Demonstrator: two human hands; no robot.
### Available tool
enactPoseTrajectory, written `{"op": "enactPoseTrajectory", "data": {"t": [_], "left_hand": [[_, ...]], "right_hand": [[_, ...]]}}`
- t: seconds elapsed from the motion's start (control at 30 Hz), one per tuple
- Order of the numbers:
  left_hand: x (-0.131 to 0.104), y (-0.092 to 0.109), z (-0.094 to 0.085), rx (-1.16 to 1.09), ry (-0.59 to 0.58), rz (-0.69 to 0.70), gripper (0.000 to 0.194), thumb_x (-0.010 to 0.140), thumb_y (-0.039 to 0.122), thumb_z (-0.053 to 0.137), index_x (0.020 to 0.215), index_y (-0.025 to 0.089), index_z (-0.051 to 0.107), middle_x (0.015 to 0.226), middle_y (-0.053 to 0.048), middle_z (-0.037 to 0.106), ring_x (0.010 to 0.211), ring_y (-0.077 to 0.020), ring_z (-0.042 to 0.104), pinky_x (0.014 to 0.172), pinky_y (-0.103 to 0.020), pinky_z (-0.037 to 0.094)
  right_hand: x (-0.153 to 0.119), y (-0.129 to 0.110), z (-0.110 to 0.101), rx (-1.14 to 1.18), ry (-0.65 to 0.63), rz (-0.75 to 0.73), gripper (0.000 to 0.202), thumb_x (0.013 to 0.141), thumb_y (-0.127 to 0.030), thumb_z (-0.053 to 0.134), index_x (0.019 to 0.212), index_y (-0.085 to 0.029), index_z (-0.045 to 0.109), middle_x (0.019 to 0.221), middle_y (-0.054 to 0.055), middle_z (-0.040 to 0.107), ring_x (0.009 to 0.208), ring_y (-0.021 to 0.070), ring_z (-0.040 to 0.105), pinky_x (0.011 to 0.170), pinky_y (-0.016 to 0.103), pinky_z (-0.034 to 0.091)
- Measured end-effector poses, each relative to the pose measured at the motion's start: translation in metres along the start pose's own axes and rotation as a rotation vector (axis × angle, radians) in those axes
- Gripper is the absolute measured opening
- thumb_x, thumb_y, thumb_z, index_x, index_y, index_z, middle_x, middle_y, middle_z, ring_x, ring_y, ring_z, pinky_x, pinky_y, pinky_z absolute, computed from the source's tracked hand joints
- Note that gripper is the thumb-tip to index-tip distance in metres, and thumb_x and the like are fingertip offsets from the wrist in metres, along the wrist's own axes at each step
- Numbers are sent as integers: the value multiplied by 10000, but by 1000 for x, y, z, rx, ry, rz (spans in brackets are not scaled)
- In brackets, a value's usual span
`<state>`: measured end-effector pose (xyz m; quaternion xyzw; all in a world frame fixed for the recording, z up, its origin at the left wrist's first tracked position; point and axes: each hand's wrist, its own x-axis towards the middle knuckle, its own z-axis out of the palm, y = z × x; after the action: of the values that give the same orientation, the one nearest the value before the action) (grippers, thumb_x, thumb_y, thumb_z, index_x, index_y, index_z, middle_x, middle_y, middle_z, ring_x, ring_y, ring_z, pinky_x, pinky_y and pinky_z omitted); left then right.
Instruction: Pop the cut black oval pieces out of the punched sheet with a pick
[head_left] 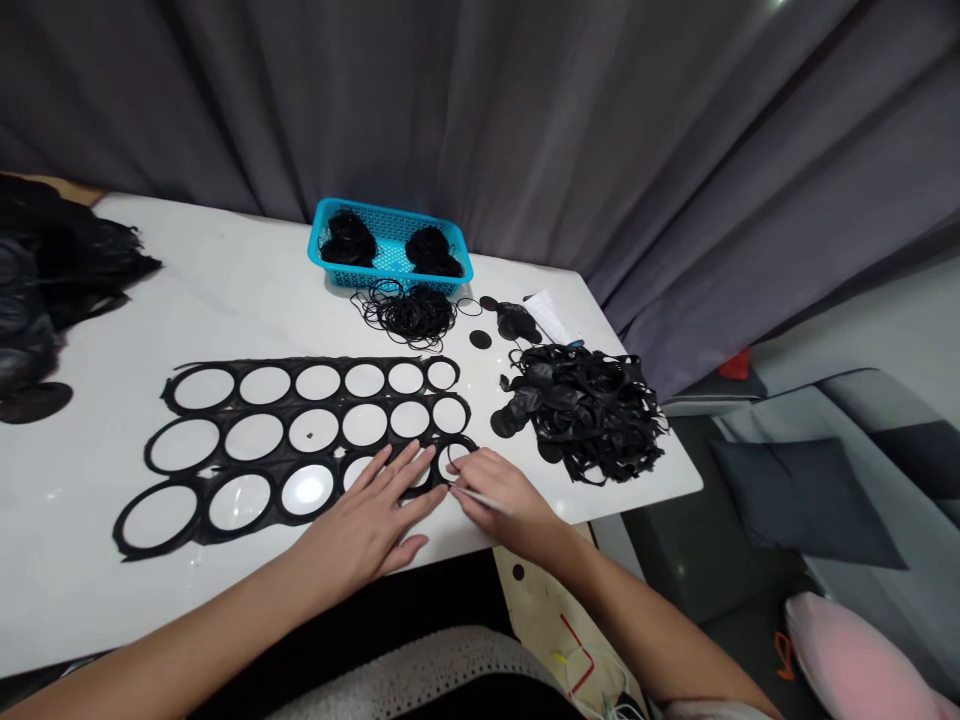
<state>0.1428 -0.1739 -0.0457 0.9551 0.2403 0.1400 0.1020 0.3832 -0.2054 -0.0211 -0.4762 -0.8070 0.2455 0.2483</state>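
A black sheet (292, 398) with rows of large round holes lies flat on the white table. My left hand (375, 510) rests on its lower right part, fingers spread and stretched out, covering some of the holes. At the sheet's bottom right corner, my right hand (502, 500) is closed in a pinch around a thin, pale, stick-like tool (482, 499). The tool's tip is by the rim of the corner hole, close to my left fingertips. A thin black ring (452, 447) shows at that hole, beside my right fingers; whether they also grip it, I cannot tell.
Behind the sheet stands a blue basket (390, 282) holding black bundles. Thin black rings (412, 315) lie in front of it. A heap of black strips (600, 415) and several black discs (480, 340) are at right. More black sheets (52, 270) lie at far left.
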Motion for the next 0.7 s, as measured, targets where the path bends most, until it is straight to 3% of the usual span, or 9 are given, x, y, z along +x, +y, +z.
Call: {"op": "enactPoseTrajectory", "data": {"t": [0.07,0.1,0.2,0.3,0.43,0.53,0.63,0.7], "left_hand": [[0,0,0,2,-1,4,519,947,367,596,1447,288,485,1632,-126,291,1486,-353,300,1167,-557,308],[0,0,-1,3,0,5,509,948,360,594,1441,284,492,1631,-128,292,1484,-361,299,1164,-560,316],[0,1,-7,-6,5,7,499,952,345,594,1438,285,500,1643,-120,263,1487,-381,282,1158,-572,330],[-4,3,-13,-46,-3,40,555,961,334,591,1492,316,433,1658,-87,228,1495,-370,265,1158,-554,350],[-19,2,-16,-26,43,-48,570,1006,360,526,1538,235,362,1624,-111,314,1476,-307,335,1174,-495,360],[-31,1,-13,31,61,-74,504,1010,396,518,1485,242,450,1593,-111,378,1437,-293,411,1173,-492,365],[-39,2,-11,58,34,-58,505,1002,411,531,1479,262,458,1602,-109,359,1435,-286,415,1171,-486,367],[-42,4,-10,69,22,-58,520,999,392,534,1493,263,437,1613,-114,333,1447,-281,396,1172,-482,364]], "right_hand": [[0,8,-5,-132,43,-38,130,961,-178,501,995,-192,626,1064,124,701,1003,254,618,899,404,481],[1,15,-11,-168,127,-5,152,964,-181,486,1009,-193,631,1064,129,704,1003,260,622,908,415,480],[11,41,-35,-126,502,255,176,978,-250,472,937,-202,636,1003,114,711,944,249,646,893,411,499],[24,55,-53,177,644,491,202,921,-386,577,826,-209,602,926,88,712,840,228,663,706,344,541],[39,43,-40,799,504,600,340,757,-438,762,735,-211,510,900,68,697,820,216,695,516,248,504],[44,23,-18,1077,334,639,398,695,-424,828,748,-202,501,898,42,668,840,203,717,576,245,539],[44,2,-2,1136,109,593,352,759,-409,788,773,-199,506,933,37,672,854,169,703,744,290,557],[41,-10,3,992,-32,495,266,843,-382,707,788,-199,521,977,44,682,870,159,672,809,317,528]]}}
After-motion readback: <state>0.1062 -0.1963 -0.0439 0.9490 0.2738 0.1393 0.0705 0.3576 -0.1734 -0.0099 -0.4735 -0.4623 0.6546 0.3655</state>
